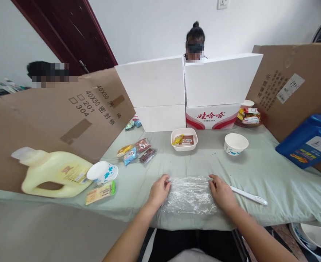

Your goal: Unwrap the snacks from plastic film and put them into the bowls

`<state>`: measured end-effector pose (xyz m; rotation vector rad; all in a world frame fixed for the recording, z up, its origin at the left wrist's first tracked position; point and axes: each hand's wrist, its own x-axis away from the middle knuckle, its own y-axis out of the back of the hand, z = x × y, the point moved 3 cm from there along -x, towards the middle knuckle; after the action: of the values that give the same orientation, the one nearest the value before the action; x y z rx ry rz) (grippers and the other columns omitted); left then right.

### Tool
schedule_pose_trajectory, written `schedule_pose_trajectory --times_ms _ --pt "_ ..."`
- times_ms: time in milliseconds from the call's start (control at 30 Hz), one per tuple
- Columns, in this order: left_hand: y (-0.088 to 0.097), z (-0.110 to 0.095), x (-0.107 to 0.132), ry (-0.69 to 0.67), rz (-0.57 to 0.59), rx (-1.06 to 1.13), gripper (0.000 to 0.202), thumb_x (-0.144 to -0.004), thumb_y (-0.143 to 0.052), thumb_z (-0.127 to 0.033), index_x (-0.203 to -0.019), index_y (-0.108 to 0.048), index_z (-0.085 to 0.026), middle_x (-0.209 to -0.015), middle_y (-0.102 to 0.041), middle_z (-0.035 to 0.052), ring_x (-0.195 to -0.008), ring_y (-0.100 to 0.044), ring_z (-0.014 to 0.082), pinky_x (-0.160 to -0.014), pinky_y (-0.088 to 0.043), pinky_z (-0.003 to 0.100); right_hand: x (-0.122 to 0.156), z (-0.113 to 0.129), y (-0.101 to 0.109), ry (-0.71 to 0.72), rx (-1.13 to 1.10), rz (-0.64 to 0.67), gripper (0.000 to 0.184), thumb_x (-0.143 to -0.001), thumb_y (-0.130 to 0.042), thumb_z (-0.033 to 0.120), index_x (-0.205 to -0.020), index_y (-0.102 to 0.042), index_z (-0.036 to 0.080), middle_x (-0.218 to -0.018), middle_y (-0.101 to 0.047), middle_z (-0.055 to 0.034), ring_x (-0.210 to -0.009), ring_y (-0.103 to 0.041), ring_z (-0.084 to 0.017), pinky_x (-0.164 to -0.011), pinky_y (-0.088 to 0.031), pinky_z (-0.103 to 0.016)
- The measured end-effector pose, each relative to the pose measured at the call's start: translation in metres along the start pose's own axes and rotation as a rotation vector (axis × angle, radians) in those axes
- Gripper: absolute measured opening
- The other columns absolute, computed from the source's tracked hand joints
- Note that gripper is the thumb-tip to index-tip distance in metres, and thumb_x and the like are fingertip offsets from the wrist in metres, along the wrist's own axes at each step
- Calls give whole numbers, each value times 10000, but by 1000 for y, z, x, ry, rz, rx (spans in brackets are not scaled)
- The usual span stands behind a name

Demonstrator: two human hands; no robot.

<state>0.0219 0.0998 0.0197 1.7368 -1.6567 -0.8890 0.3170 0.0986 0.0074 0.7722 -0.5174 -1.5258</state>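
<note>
A crinkled sheet of clear plastic wrap (189, 194) lies on the pale green tablecloth (258, 171) at the near edge. My left hand (159, 191) pinches the sheet's left end with curled fingers. My right hand (222, 192) holds the right end the same way. A white pen-like stick (249, 195) lies just right of my right hand. Beyond the sheet stand a white rectangular dish (184, 139) with wrapped snacks and a white paper bowl (235, 143).
A yellow jug (53, 173), a tipped paper bowl (102, 172) and a snack packet (100, 193) lie at left; several snack packets (137, 150) sit mid-left. A blue jug (309, 142) leans at right. White boxes (187, 91) and cardboard walls (53, 120) enclose the table; other people sit behind them.
</note>
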Motion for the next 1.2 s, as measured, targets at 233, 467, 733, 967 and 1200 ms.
schedule_pose_trajectory --times_ms 233,467,733,967,1200 --pt "4 -25 14 -221 -243 -364 270 -839 -552 -148 -1105 -589 -165 -1005 -633 98 -902 -620 240 -788 -502 374 9 3 -9 109 262 -77 314 -931 -383 307 -1151 -563 172 -1056 -685 -98 -859 -670 -226 -696 -511 -333" --pt "-42 -77 39 -678 103 -323 411 -936 -476 -354 -1326 -483 -223 -1359 -526 75 -1298 -424 263 -1076 -344 476 3 2 -1 99 376 -51 297 -943 -400 296 -1167 -554 175 -1003 -691 -84 -765 -670 -199 -632 -490 -303" --pt "-56 -70 40 -597 271 -383 590 -967 -367 -475 -1498 -202 -276 -1572 -209 26 -1453 -121 279 -1158 -122 547 14 33 17 493 382 -94 286 -939 -410 257 -1138 -591 159 -1103 -663 -105 -1074 -581 -229 -955 -429 -395" --pt "-33 -44 34 -550 225 -422 748 -890 -455 -598 -1497 -231 -223 -1551 -258 91 -1439 -184 293 -1144 -213 510 31 26 -26 512 496 172 684 -896 -449 554 -1465 -317 198 -1503 -353 -101 -1397 -260 -322 -1100 -228 -571" --pt "34 51 37 -264 -85 -509 569 -933 -424 -453 -1417 -395 -157 -1491 -359 168 -1400 -271 342 -1081 -312 557 50 -7 10 473 488 95 724 -885 -481 555 -1472 -299 173 -1519 -310 -133 -1422 -195 -322 -1099 -266 -564"
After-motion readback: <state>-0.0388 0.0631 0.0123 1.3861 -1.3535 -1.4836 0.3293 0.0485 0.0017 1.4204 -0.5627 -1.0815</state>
